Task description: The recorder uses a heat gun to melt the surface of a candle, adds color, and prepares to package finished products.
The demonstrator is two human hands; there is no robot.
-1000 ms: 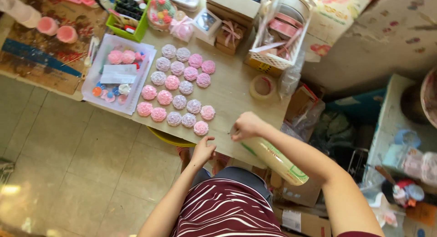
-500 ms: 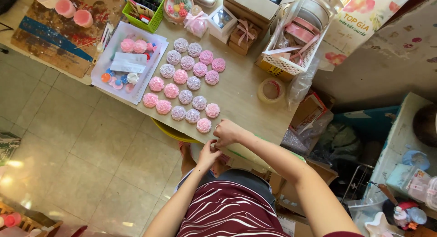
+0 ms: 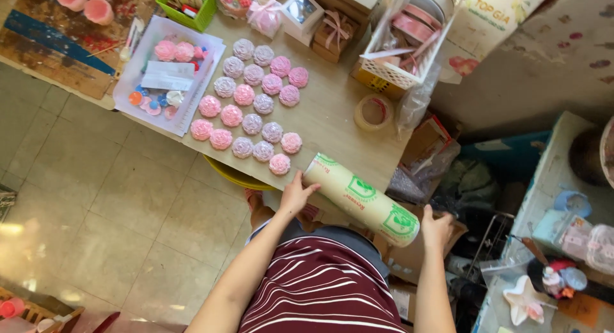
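A long roll of clear wrap with green printing lies across the near edge of the wooden table. My left hand grips its left end and my right hand holds its right end, past the table's corner. Just beyond the left end sit several pink and lilac flower-shaped pieces laid out in rows on the table.
A roll of tape lies right of the flowers. A white basket of ribbon, small gift boxes, a green bin and a white tray of small pieces crowd the back. Cardboard boxes and clutter stand to the right. Tiled floor lies left.
My right hand left the roll's left end and moved to its right end. My left hand took the left end. The roll now lies in full view, lifted between both hands.
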